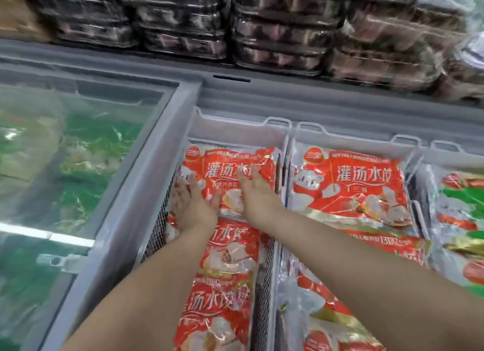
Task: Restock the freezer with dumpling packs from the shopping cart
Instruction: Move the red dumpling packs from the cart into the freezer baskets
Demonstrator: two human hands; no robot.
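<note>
So both hands are flat on the top red dumpling pack [230, 167], which lies at the far end of the left wire basket [235, 130] in the open part of the freezer. The left hand [192, 201] sits on the pack's left edge with its fingers straight and spread. The right hand [255, 193] is just beside it on the middle, palm down, fingers straight too. Neither is curled round anything, they're just pressing. More of the same red packs [225, 248] overlap below it, toward the camera.

My take is that this is the settling step, squashing the pack level so it sits in the row. I'd push with flat palms rather than fingertips, since the film looks thin and crinkly and the hard lumps inside could poke through. Keep the label face-up, lined up with the pack in the neighbouring basket [351, 185]. Keep its right edge off the mesh divider [267, 285] too, so it doesn't snag.

The glass lid [78, 154] on the left covers green bags. The cart isn't in view, so no idea how many packs are left.
</note>
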